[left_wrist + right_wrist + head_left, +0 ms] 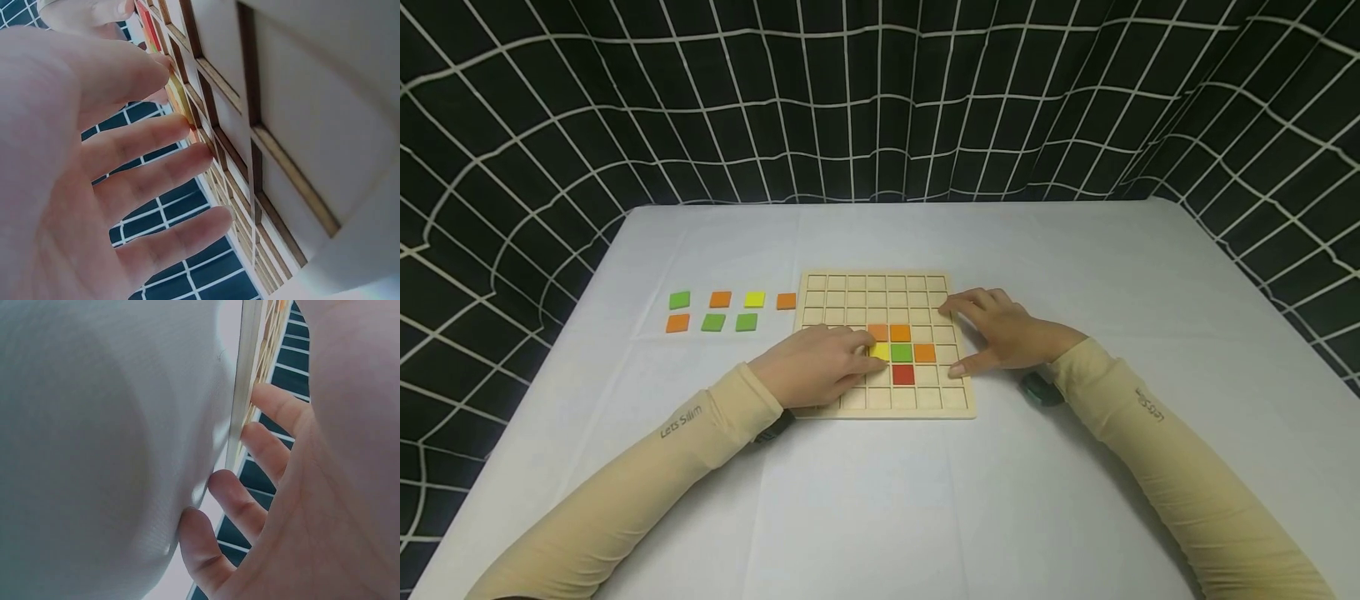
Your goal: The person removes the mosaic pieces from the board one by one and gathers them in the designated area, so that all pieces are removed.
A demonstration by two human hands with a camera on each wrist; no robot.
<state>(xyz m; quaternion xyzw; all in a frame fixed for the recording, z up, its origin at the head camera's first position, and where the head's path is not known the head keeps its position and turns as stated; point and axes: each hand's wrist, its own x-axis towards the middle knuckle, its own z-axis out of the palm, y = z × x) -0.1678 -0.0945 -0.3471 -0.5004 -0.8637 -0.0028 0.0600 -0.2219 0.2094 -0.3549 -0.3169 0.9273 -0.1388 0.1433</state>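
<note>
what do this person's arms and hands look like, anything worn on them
The left sleeve and right sleeve are long, close-fitting and beige, each with dark lettering near the wrist. The left hand and right hand are gloveless. Part of a dark device shows at the left wrist, another device at the right.

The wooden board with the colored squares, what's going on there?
A person's left hand has its fingers at a yellow tile on the wooden board; I can't tell if they grip it. More tiles fill nearby squares. The right hand rests on the board's right edge. Seven loose tiles lie left of the board.
</note>
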